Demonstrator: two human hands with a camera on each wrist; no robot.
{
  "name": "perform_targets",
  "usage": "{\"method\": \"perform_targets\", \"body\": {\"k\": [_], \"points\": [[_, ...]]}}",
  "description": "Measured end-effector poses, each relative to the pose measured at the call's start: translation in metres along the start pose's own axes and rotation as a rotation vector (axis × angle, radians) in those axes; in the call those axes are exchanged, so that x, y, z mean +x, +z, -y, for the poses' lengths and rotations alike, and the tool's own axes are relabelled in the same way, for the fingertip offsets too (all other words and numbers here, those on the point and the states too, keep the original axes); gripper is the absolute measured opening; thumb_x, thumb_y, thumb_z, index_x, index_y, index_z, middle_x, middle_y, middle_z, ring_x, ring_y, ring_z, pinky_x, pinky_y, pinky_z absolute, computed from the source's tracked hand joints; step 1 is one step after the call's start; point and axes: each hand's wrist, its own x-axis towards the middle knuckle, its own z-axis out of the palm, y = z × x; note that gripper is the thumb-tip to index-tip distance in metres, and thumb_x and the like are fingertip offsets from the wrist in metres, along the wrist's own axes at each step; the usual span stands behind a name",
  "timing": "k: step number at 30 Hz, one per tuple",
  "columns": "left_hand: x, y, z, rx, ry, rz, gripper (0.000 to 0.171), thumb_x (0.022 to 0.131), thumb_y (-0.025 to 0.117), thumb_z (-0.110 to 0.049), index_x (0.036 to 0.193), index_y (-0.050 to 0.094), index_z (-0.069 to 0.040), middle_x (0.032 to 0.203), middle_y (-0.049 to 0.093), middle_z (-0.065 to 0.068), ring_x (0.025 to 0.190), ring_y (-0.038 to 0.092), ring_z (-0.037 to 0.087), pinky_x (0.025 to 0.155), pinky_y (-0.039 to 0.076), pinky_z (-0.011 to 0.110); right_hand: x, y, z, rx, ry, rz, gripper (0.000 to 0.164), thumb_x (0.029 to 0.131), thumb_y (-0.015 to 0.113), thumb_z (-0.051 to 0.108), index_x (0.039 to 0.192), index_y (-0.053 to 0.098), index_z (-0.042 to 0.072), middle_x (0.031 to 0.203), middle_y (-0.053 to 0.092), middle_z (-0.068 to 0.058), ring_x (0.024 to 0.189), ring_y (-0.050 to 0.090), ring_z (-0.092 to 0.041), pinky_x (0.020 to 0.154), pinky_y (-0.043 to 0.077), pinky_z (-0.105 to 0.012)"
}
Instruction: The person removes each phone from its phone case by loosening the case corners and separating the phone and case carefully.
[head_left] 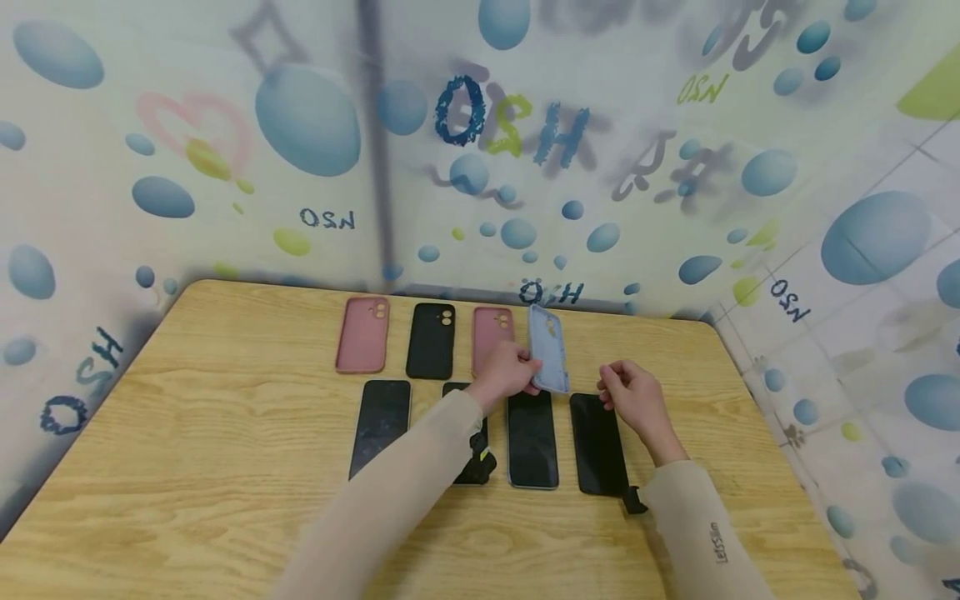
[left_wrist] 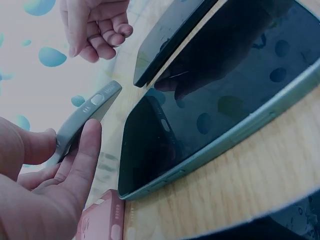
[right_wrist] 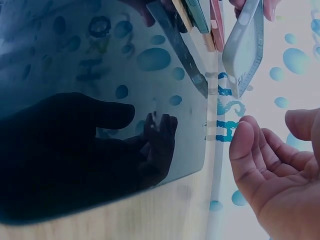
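My left hand (head_left: 504, 371) pinches a light blue phone case (head_left: 550, 350) by its edge, thumb on one side and fingers on the other. In the left wrist view the case (left_wrist: 87, 117) is tilted up above the table. My right hand (head_left: 633, 404) hovers over the top of the rightmost dark phone (head_left: 597, 446), fingers loosely curled and holding nothing. Nearest below the case lies another phone (head_left: 532, 442), screen up. A pink case (head_left: 491, 332) lies just left of it, partly behind my left hand.
A black case (head_left: 431, 342) and a second pink case (head_left: 362, 335) lie further left in the back row. In the front row are a phone (head_left: 381, 425) and one partly under my left wrist (head_left: 453, 387). The wooden table (head_left: 187, 433) meets a patterned wall (head_left: 450, 225).
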Motion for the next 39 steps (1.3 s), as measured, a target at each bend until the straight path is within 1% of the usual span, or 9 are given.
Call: {"method": "perform_targets", "body": {"k": [5, 13, 18, 21, 27, 30, 32, 36, 39], "points": [[0.007, 0.002, -0.002, -0.002, -0.031, -0.013, 0.024, 0.105, 0.062, -0.015, 0.116, 0.071, 0.005, 0.090, 0.072, 0.013, 0.068, 0.073, 0.017, 0.078, 0.062, 0.034, 0.001, 0.001, 0.001, 0.005, 0.002, 0.002, 0.032, 0.109, 0.053, 0.022, 0.114, 0.063, -0.008, 0.097, 0.071, -0.023, 0.067, 0.065, -0.015, 0.066, 0.061, -0.034], [0.014, 0.006, -0.002, -0.023, -0.045, -0.016, 0.020, 0.103, 0.064, -0.012, 0.106, 0.071, 0.007, 0.089, 0.071, 0.014, 0.064, 0.073, 0.017, 0.070, 0.062, 0.030, 0.003, 0.003, 0.001, 0.014, 0.002, 0.002, 0.031, 0.109, 0.053, 0.021, 0.113, 0.063, -0.008, 0.096, 0.071, -0.023, 0.065, 0.065, -0.014, 0.065, 0.061, -0.034], [0.019, 0.007, 0.002, 0.011, -0.053, -0.028, 0.020, 0.103, 0.066, -0.014, 0.104, 0.071, 0.005, 0.084, 0.071, 0.011, 0.061, 0.072, 0.015, 0.070, 0.061, 0.028, 0.003, 0.006, 0.000, 0.025, 0.011, 0.016, 0.032, 0.110, 0.053, 0.022, 0.115, 0.062, -0.008, 0.096, 0.071, -0.023, 0.067, 0.064, -0.014, 0.065, 0.060, -0.030], [0.021, 0.009, 0.004, 0.036, -0.053, -0.045, 0.020, 0.101, 0.069, -0.016, 0.104, 0.072, 0.003, 0.078, 0.071, 0.009, 0.057, 0.068, 0.012, 0.067, 0.060, 0.028, 0.003, 0.007, 0.000, 0.033, 0.017, 0.020, 0.032, 0.110, 0.052, 0.021, 0.116, 0.062, -0.008, 0.096, 0.071, -0.022, 0.068, 0.065, -0.016, 0.065, 0.060, -0.030], [0.024, 0.012, 0.004, 0.147, -0.033, -0.101, 0.020, 0.097, 0.076, -0.022, 0.093, 0.072, -0.003, 0.065, 0.069, 0.004, 0.055, 0.065, 0.010, 0.054, 0.051, 0.021, 0.004, 0.009, 0.004, 0.016, 0.023, 0.017, 0.030, 0.110, 0.052, 0.020, 0.115, 0.063, -0.008, 0.097, 0.071, -0.022, 0.069, 0.066, -0.018, 0.068, 0.062, -0.037], [0.024, 0.013, 0.003, 0.211, -0.020, -0.125, 0.020, 0.094, 0.078, -0.024, 0.093, 0.073, -0.004, 0.064, 0.069, 0.002, 0.056, 0.066, 0.010, 0.053, 0.045, 0.019, 0.004, 0.010, 0.005, 0.013, 0.026, 0.017, 0.030, 0.110, 0.052, 0.020, 0.115, 0.063, -0.008, 0.097, 0.071, -0.023, 0.068, 0.065, -0.017, 0.069, 0.062, -0.040], [0.024, 0.013, 0.002, 0.241, -0.012, -0.132, 0.020, 0.093, 0.080, -0.023, 0.096, 0.074, -0.003, 0.065, 0.070, 0.002, 0.058, 0.067, 0.010, 0.054, 0.045, 0.019, 0.005, 0.010, 0.006, 0.012, 0.024, 0.016, 0.030, 0.110, 0.052, 0.019, 0.115, 0.063, -0.008, 0.097, 0.071, -0.023, 0.067, 0.065, -0.016, 0.069, 0.062, -0.040], [0.024, 0.013, 0.002, 0.295, 0.006, -0.135, 0.019, 0.091, 0.081, -0.018, 0.099, 0.076, -0.002, 0.068, 0.070, 0.001, 0.062, 0.067, 0.012, 0.058, 0.047, 0.019, 0.007, 0.011, 0.006, 0.009, 0.020, 0.011, 0.029, 0.110, 0.052, 0.019, 0.114, 0.063, -0.008, 0.097, 0.071, -0.023, 0.068, 0.065, -0.016, 0.068, 0.062, -0.037], [0.025, 0.012, 0.002, 0.343, 0.026, -0.136, 0.012, 0.088, 0.080, -0.014, 0.091, 0.077, -0.002, 0.067, 0.065, -0.001, 0.065, 0.061, 0.013, 0.057, 0.045, 0.021, 0.008, 0.012, 0.005, 0.008, 0.022, 0.010, 0.029, 0.110, 0.052, 0.019, 0.115, 0.063, -0.008, 0.097, 0.071, -0.023, 0.070, 0.066, -0.018, 0.065, 0.061, -0.032]]}}
